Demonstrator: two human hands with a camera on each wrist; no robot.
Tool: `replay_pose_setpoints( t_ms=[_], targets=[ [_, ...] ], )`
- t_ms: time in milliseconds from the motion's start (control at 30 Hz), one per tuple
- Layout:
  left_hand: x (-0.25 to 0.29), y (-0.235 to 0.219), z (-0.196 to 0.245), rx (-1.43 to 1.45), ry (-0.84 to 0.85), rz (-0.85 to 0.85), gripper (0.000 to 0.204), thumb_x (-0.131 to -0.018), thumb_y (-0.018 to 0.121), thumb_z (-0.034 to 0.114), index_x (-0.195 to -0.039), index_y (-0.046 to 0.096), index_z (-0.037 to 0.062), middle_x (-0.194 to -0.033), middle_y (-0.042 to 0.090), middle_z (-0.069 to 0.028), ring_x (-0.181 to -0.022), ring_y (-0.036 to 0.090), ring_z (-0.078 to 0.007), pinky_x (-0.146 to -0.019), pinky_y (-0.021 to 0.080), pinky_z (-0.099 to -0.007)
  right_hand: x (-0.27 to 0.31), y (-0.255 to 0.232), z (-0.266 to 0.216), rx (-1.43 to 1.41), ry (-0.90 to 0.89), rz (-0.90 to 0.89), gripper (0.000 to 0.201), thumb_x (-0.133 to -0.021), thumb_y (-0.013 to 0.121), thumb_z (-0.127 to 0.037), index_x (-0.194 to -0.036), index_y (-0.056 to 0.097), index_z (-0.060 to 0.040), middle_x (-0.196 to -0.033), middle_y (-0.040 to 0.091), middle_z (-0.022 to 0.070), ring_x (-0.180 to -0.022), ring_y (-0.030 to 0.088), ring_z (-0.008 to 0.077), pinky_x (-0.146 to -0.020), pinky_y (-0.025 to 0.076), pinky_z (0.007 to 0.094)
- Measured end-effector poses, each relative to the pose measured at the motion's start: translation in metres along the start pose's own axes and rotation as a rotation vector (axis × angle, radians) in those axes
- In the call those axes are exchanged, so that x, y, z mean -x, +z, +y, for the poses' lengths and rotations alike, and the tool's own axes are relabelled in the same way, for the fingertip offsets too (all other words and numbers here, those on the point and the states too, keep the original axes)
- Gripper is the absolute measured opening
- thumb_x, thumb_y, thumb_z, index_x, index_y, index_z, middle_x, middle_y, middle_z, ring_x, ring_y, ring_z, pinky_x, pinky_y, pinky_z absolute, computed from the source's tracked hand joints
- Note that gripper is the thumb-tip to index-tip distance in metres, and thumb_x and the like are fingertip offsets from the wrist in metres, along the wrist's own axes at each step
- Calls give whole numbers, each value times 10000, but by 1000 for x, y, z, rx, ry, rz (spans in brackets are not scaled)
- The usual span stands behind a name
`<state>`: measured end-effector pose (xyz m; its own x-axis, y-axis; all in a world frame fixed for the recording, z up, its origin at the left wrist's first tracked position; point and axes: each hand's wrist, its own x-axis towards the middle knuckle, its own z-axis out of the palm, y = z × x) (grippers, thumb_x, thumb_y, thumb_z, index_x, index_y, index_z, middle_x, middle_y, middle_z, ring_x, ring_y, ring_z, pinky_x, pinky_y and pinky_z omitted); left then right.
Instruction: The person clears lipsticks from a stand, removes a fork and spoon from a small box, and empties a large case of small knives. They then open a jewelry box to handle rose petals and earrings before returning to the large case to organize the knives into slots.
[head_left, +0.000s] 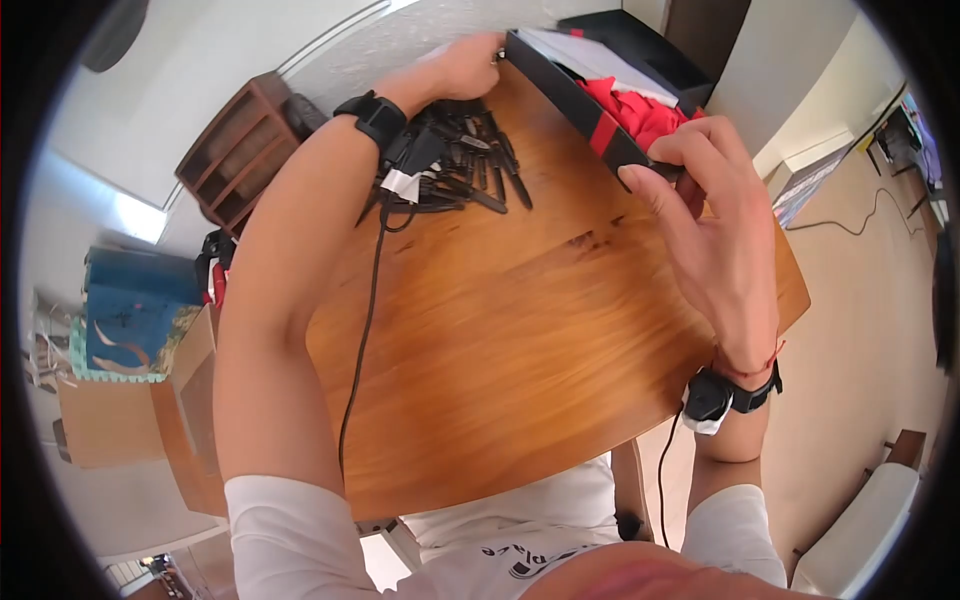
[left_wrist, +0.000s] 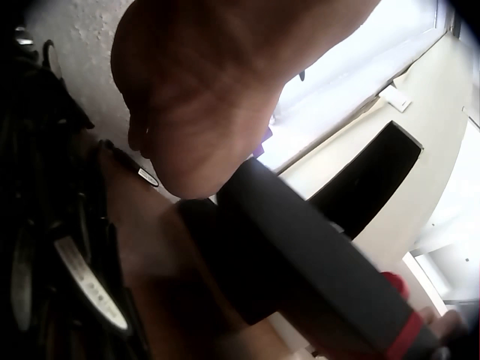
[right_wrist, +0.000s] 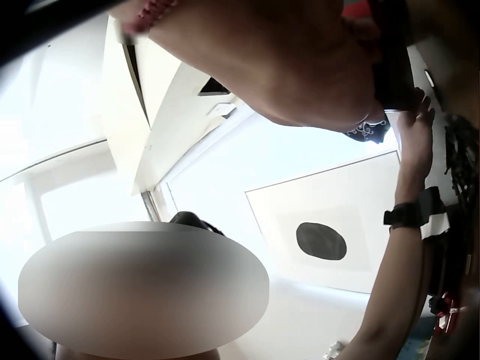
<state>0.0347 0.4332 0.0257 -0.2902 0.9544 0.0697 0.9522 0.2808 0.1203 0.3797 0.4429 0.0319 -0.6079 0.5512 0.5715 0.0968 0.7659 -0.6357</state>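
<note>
A black box (head_left: pixel 570 105) with a red ribbon band stands at the far right of the wooden table, its top open. Red cloth (head_left: pixel 635 112) and a white sheet (head_left: pixel 580 55) lie inside. My left hand (head_left: pixel 468 68) holds the box's far left corner; its fingertips are mostly hidden there. At the near right corner my right hand (head_left: pixel 715 215) grips the box wall between thumb and curled fingers. Left of the box lies a pile of slender black items (head_left: pixel 470 165), below my left wrist. In the left wrist view one item (left_wrist: pixel 90 285) shows a silvery, marked face.
A brown wooden rack (head_left: pixel 240 150) stands at the table's left back. A black panel (head_left: pixel 640 50) rises behind the box. Cables (head_left: pixel 365 370) trail from both wrist cameras. The wooden table (head_left: pixel 500 380) ends in a curved edge near my body.
</note>
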Motion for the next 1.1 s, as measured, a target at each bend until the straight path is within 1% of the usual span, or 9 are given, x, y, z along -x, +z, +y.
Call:
replay_pose_setpoints(
  t_ms=[233, 333, 500, 567, 633, 667, 767, 933, 1100],
  targets=[
    [-43, 50, -36, 17, 82, 164, 519, -909, 560, 43, -1408, 696, 10, -1306, 726, -315, -1274, 671, -482, -1104, 537, -511, 2, 1, 10, 164, -133, 84, 200, -945, 850, -113, -1039, 707, -10, -1047, 647, 51, -722, 561, 153, -661, 473, 305],
    [-32, 34, -18, -21, -21, 14, 478, -907, 575, 60, -1358, 716, -14, -1281, 742, -297, -1238, 683, -491, -1091, 542, -518, 3, 3, 10, 137, -121, 74, 200, -946, 848, -114, -1045, 708, -12, -1054, 644, 53, -735, 566, 156, -673, 484, 305],
    [2, 44, -11, -33, 284, 75, 374, -1001, 558, 159, -1277, 735, -21, -1396, 687, -283, -1308, 634, -475, -1143, 505, -493, 4, 8, 12, 133, -167, 79, 198, -951, 844, -113, -1061, 711, -15, -1082, 646, 57, -763, 584, 163, -683, 494, 314],
    [9, 50, -7, -112, 254, -49, 457, -1075, 537, 279, -1443, 676, 46, -1532, 603, -265, -1427, 556, -461, -1202, 458, -489, 3, 9, 11, 151, -171, 98, 199, -952, 845, -113, -1064, 713, -16, -1083, 647, 58, -762, 586, 162, -679, 492, 310],
    [29, 62, 6, -75, 311, 134, 577, -1108, 531, 430, -1595, 561, 122, -1655, 497, -225, -1535, 452, -457, -1261, 392, -525, 2, 10, 8, 164, -178, 110, 200, -952, 847, -113, -1066, 714, -16, -1084, 649, 59, -760, 588, 160, -675, 490, 306],
    [27, 61, 14, -123, 238, 18, 664, -1120, 483, 556, -1654, 486, 161, -1744, 387, -171, -1615, 339, -437, -1302, 322, -562, 1, 11, 6, 158, -175, 126, 189, -945, 843, -104, -1060, 716, -25, -1062, 641, 85, -800, 624, 236, -700, 517, 356],
    [9, 75, 27, -84, 296, 91, 663, -1124, 452, 578, -1656, 492, 183, -1749, 384, -157, -1627, 332, -408, -1309, 306, -555, -1, 14, 5, 147, -189, 164, 181, -936, 841, -95, -1056, 718, -38, -1040, 632, 108, -851, 664, 309, -731, 548, 408],
    [12, 73, 42, -58, 242, 18, 744, -1125, 427, 607, -1653, 479, 86, -1766, 374, -145, -1624, 346, -382, -1301, 281, -575, -3, 16, 18, 159, -236, 200, 179, -941, 838, -108, -1063, 722, -48, -1049, 634, 111, -872, 674, 320, -743, 559, 411],
    [70, 59, 37, -161, -7, 33, 866, -1124, 411, 629, -1575, 491, -106, -1699, 418, -281, -1599, 371, -420, -1292, 275, -596, -2, 26, 16, 105, -262, 76, 169, -956, 815, -117, -1061, 707, -41, -1079, 631, 128, -904, 678, 358, -760, 565, 442]
  ],
)
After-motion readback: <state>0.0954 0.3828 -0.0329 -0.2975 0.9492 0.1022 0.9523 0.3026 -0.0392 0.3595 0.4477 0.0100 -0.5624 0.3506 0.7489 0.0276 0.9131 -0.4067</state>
